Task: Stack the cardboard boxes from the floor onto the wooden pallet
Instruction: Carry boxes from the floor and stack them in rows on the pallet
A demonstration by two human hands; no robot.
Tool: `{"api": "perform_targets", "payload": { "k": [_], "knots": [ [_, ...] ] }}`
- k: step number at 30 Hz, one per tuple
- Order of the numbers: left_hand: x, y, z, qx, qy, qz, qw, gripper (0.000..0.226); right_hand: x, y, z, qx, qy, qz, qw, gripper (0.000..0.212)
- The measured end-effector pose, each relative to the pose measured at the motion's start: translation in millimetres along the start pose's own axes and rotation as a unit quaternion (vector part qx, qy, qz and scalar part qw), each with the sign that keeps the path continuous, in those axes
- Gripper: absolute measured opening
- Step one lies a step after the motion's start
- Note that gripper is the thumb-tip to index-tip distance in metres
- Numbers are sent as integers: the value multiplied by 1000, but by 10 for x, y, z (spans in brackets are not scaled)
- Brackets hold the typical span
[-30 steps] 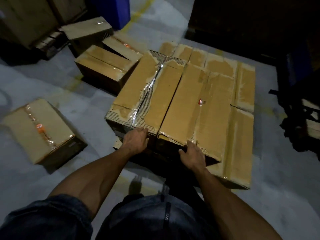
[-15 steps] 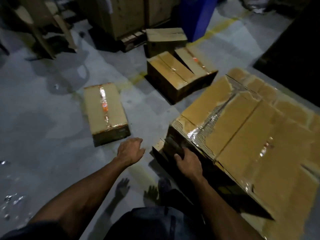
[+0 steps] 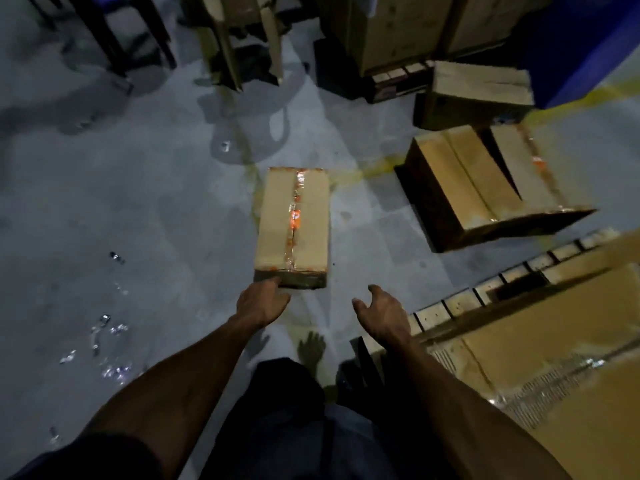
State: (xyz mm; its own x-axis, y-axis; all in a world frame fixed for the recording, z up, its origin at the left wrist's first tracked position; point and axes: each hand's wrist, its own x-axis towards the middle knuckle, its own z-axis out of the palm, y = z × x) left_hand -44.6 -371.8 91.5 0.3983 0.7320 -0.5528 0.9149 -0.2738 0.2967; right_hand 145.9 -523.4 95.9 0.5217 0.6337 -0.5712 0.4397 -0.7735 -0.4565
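Observation:
A taped cardboard box (image 3: 293, 220) with an orange label lies on the grey floor straight ahead. My left hand (image 3: 260, 303) reaches its near left corner, fingers extended and touching the near end. My right hand (image 3: 381, 311) hovers open just right of the box's near end, apart from it. Boxes stacked on the pallet (image 3: 554, 358) fill the lower right. Two more boxes lie on the floor at the right: a wide one (image 3: 485, 188) and another (image 3: 478, 95) behind it.
Wooden posts (image 3: 225, 46) and dark frame legs (image 3: 104, 39) stand at the back. Large cartons on a pallet (image 3: 408, 36) sit at the back right beside a blue bin (image 3: 581, 46). Shiny scraps (image 3: 110, 341) litter the floor at the left.
My view has swung left from the pallet stack to the single floor box. Both hands left the stacked boxes and moved out toward the box's near end.

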Motion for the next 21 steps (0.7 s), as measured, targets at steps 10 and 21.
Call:
{"api": "perform_targets", "payload": {
  "k": [10,21],
  "knots": [
    [1492,-260,-672,-201,-5,-119,972,59,1502,-970,-186,91,-12,60,994,70],
    [4386,-884,-526,-343,-21,-240,908,58,4024,-1372,590,350,0,224,910,77]
  ]
}}
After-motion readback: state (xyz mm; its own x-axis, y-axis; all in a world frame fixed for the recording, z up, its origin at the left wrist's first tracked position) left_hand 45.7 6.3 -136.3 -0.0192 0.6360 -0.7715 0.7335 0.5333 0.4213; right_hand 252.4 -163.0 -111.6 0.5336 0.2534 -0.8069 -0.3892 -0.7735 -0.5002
